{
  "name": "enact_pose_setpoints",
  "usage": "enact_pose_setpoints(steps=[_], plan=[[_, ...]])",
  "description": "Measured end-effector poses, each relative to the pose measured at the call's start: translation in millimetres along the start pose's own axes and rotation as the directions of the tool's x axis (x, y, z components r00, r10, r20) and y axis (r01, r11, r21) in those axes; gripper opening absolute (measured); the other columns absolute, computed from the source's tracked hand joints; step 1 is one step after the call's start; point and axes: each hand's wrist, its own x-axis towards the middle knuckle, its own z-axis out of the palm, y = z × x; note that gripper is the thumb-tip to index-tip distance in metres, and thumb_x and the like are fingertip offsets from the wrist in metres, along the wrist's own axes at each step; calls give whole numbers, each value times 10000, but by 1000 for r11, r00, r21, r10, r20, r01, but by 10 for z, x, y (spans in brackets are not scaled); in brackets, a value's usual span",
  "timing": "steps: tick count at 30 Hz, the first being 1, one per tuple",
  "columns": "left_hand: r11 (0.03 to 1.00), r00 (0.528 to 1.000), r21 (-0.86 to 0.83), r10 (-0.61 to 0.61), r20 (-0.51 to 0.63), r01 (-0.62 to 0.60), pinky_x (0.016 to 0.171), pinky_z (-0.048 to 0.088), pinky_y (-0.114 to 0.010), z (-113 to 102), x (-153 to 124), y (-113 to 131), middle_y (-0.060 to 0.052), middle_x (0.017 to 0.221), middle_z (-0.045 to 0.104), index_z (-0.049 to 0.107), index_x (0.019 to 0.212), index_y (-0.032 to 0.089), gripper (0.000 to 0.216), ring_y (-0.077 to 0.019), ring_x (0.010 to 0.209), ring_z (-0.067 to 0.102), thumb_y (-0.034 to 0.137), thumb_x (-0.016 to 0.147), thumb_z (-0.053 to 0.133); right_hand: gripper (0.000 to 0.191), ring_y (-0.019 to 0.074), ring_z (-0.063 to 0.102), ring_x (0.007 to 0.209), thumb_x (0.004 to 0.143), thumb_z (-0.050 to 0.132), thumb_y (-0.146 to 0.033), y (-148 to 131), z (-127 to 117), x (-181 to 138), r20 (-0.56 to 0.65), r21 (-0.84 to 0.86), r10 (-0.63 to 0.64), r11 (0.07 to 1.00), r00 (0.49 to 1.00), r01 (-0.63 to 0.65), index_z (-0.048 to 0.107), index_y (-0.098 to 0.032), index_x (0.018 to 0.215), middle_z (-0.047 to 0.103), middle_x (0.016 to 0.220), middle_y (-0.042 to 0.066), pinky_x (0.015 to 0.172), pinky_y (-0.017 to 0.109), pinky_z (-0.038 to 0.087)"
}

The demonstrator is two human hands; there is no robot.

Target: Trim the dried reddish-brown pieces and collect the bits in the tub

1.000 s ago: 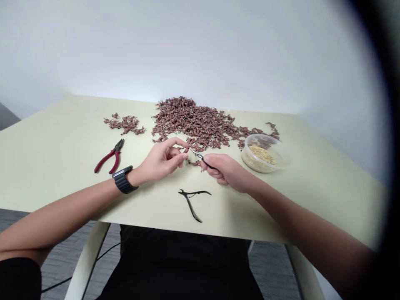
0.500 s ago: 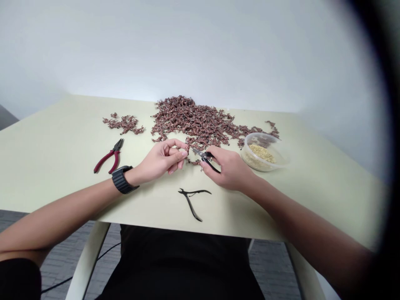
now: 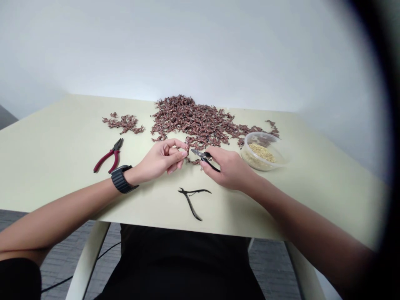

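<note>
Between thumb and forefinger, my left hand [image 3: 164, 158] pinches a small reddish-brown piece [image 3: 187, 149]; its exact kind is too small to make out. My right hand [image 3: 229, 168] is wrapped round black-handled pliers [image 3: 204, 157], whose metal jaws point left at the pinched piece. Whether the jaw tips touch it I cannot tell. Just beyond both hands lies a large heap of similar reddish-brown pieces [image 3: 190, 118]. A few more loose pieces [image 3: 194, 161] rest on the table between my hands.
Red-handled pliers [image 3: 108, 157] lie left of my left hand. Dark nippers [image 3: 192, 202] lie near the table's front edge. A clear plastic tub [image 3: 250, 162] with small gold-coloured bits stands right of my right hand. A smaller cluster of brown pieces [image 3: 125, 123] is at the back left.
The jaws of the pliers in my right hand have shifted very slightly left. Both hands keep their hold and almost the same place.
</note>
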Motion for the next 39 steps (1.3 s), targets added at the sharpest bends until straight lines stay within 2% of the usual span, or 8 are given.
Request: enact_pose_setpoints(steps=[5,10,13,15,18,22,30,39], plan=[[979,996,183,91,-14,-87,460,365,-181,3,-14,-45,18,657,646,535,1185,166,304,-66,450,464,404,1014,615,322,126,368,607,1002,510,-473,-97,-7,7,167,398,215,878,962,-265,493,-207,822,438,700,-19,574,279,279],[584,893,735,446,63,-344,574,404,-206,-68,-43,-161,-7,743,695,550,1276,175,314,-98,573,571,331,1011,613,419,107,99,560,969,450,-611,-161,-121,70,705,686,144,106,694,-719,517,-208,876,238,691,-57,443,240,52],[484,870,798,483,98,-358,579,405,-211,-80,-41,-181,-17,783,716,553,1292,183,310,-102,583,586,321,1018,597,414,107,65,565,943,471,-606,-144,-173,106,777,630,55,-40,627,-776,525,-202,871,218,690,-61,436,239,11],[612,901,723,433,32,-320,590,430,-207,-53,-34,-160,-19,770,715,546,1279,174,311,-107,600,611,333,1017,601,428,105,87,558,949,465,-620,-123,-152,105,734,666,139,49,665,-745,535,-203,883,247,685,-58,442,238,39],[869,958,447,277,-79,-214,539,428,-190,-1,-22,-109,1,696,676,528,1243,169,319,-92,531,567,380,1017,606,403,112,240,555,978,468,-583,-84,-62,71,445,678,320,490,836,-548,525,-208,842,347,678,-35,475,250,167],[989,995,127,79,-59,-71,439,360,-172,21,-12,-50,12,663,660,523,1200,177,328,-67,437,466,420,1006,628,300,138,410,610,980,541,-467,-35,22,24,42,284,207,935,977,-211,478,-215,831,459,683,-23,593,291,289],[999,1000,-33,3,-11,-3,436,352,-161,54,-28,40,15,650,645,580,1123,156,289,-50,443,450,386,980,681,176,155,468,665,985,537,-373,-9,11,-2,-12,94,6,996,1000,-5,502,-208,935,531,805,10,661,298,340],[1000,1000,-19,11,4,-10,437,342,-165,69,-28,25,17,657,652,546,1130,166,309,-49,428,446,407,983,671,262,139,396,612,1001,521,-414,-103,18,-18,51,236,128,962,990,-136,480,-215,836,448,686,-26,616,297,293]])
